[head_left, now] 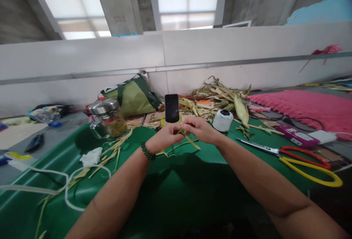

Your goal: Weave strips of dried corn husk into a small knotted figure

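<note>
My left hand [165, 136], with a dark green bead bracelet [147, 151] at its wrist, is closed on a greenish corn husk strip [193, 142]. My right hand [200, 129] pinches the same strip from the other side, so the two hands nearly touch. One end of the strip hangs out below the fingers toward the right; the rest is hidden in the grip. Just behind the hands a black smartphone [172, 107] stands upright on a yellowish round base. A white roll [222, 120] with a dark core sits right of my right hand.
Large scissors [275, 151] with red and yellow handles lie at right, near a purple power strip [298, 136]. Dried corn husks [222, 96] are heaped behind. At left stand a glass jug [108, 118] and a green bag [134, 97]. White tubing [67, 180] crosses the green cloth [178, 191].
</note>
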`<state>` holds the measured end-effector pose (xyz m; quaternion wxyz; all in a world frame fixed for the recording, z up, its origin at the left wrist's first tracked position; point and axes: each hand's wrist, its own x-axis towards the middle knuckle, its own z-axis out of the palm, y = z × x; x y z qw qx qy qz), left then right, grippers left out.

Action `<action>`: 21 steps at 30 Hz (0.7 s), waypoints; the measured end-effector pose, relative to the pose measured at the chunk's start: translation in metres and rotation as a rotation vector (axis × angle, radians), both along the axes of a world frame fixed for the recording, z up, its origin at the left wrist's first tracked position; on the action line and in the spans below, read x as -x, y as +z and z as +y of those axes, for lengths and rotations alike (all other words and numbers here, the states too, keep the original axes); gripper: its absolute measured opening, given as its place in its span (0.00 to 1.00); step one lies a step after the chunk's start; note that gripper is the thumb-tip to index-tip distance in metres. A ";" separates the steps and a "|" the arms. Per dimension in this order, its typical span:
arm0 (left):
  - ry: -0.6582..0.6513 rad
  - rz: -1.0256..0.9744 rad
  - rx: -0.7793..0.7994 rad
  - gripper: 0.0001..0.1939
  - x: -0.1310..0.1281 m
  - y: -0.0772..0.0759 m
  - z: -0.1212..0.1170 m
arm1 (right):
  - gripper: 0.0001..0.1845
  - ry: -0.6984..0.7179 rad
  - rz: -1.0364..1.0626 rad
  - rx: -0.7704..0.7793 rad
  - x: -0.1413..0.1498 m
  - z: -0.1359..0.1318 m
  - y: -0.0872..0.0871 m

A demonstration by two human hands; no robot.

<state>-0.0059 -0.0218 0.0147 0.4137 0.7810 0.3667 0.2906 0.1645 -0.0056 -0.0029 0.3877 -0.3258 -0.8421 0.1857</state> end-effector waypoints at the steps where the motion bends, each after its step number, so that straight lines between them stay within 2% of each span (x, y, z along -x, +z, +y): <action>1: -0.007 -0.013 0.049 0.03 0.001 0.000 0.001 | 0.13 0.023 0.039 0.042 0.000 0.001 0.000; 3: -0.037 -0.050 0.176 0.03 0.003 0.000 0.002 | 0.13 0.025 0.082 0.036 0.000 0.000 0.000; 5: -0.055 -0.099 0.285 0.04 0.005 -0.001 0.005 | 0.11 0.025 0.037 -0.105 -0.003 -0.003 0.002; 9: -0.072 -0.105 0.352 0.03 0.008 -0.002 0.009 | 0.13 0.039 -0.289 -0.445 -0.010 -0.012 0.006; 12: -0.083 -0.053 0.348 0.03 0.008 -0.004 0.010 | 0.12 -0.055 -0.520 -0.612 -0.011 -0.018 0.009; 17: -0.095 0.013 0.330 0.05 0.006 -0.006 0.011 | 0.09 -0.121 -0.655 -0.726 -0.004 -0.023 0.008; 21: -0.103 0.015 0.333 0.06 0.007 -0.003 0.009 | 0.12 -0.151 -0.522 -0.757 -0.002 -0.019 0.001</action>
